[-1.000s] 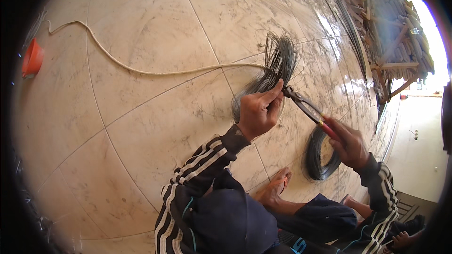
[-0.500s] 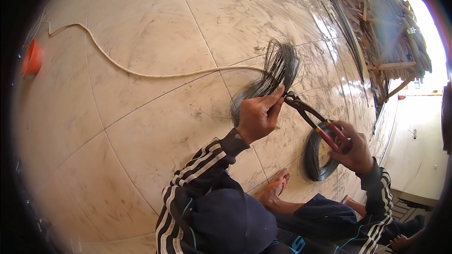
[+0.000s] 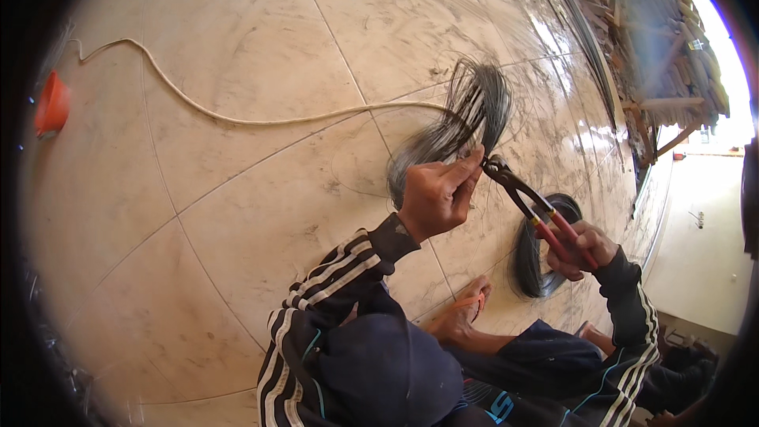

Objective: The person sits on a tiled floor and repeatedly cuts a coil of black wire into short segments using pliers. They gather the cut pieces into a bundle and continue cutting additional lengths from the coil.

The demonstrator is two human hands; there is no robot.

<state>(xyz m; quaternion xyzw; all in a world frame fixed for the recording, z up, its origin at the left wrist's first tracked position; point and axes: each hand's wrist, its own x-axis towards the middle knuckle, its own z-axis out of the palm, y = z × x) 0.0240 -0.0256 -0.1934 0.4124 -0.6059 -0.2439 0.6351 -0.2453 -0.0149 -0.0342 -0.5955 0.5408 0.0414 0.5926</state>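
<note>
My right hand (image 3: 589,249) is wrapped round the red handles of a pair of end-cutting pincers (image 3: 518,187). Their dark jaws point up and left, right at the fingertips of my left hand (image 3: 443,196). Thumb and forefinger of that hand are pinched on thin wire where it meets the jaws; how many strands they hold is too small to tell. Just beyond spreads a loose bundle of cut dark wire (image 3: 443,142) on the tiles. Below the pincers lies a coil of dark wire (image 3: 526,261), partly hidden by my right hand and the handles.
A pale cable (image 3: 237,121) snakes across the tiled floor (image 3: 237,261) and passes under the wire bundle. An orange bowl (image 3: 52,107) is at the far left. Stacked wood (image 3: 664,55) and long dark rods (image 3: 589,43) line the right. My sandalled foot (image 3: 466,312) rests close to the coil.
The grip of my right hand has shifted on the pincers' handles, which look slightly closer together. My left hand stays pinched beside the jaws. The whole view has turned slightly.
</note>
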